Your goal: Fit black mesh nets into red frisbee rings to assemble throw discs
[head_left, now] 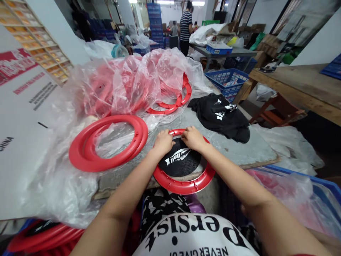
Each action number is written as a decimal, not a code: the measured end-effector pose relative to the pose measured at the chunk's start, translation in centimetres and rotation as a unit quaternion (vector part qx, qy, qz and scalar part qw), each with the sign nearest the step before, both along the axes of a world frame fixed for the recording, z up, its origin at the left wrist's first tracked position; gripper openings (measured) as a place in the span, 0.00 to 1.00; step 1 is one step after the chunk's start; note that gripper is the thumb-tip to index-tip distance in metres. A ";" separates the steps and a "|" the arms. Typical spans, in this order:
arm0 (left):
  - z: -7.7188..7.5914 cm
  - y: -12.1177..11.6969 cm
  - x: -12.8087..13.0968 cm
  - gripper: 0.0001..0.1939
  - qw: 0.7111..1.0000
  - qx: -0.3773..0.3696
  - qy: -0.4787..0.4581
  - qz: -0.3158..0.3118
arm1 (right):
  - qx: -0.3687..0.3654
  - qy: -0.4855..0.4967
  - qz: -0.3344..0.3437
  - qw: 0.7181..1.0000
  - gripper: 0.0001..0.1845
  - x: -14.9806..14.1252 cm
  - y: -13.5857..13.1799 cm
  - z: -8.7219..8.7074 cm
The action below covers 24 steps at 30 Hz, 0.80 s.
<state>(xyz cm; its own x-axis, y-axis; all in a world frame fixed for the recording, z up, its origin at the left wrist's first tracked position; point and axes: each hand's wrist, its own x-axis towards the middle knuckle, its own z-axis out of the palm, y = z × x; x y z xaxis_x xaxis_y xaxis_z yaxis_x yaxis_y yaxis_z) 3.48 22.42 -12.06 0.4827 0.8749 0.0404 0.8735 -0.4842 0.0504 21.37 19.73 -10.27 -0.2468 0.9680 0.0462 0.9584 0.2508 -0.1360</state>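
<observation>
A red plastic ring (183,185) lies at the near edge of the grey worktop (239,149), with a black mesh disc (179,161) printed in white letters stretched inside it. My left hand (163,142) and my right hand (194,138) sit side by side on the ring's far rim, fingers curled and pressing the mesh edge against the rim. A second red ring (106,144), empty, lies to the left on clear plastic sheeting.
More red rings (170,103) spill from a clear plastic bag (128,81) behind. A pile of black mesh pieces (221,115) lies right of centre. A cardboard sheet (23,117) leans at left. Blue crates (226,80) and a wooden table (298,83) stand right; a person (185,26) stands far back.
</observation>
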 end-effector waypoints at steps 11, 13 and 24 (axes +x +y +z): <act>-1.2 2.1 -1.0 0.04 0.982 -0.050 -0.182 0.019 | 0.000 0.037 0.131 0.991 0.07 -0.6 4.3 -1.7; -0.9 2.5 -1.0 0.04 0.976 -0.068 -0.206 0.012 | -0.027 0.092 0.118 0.988 0.06 -0.1 4.9 -1.5; -1.9 3.0 -1.6 0.08 0.932 -0.089 -0.352 -0.003 | -0.152 0.272 0.146 0.939 0.04 0.3 8.3 -2.6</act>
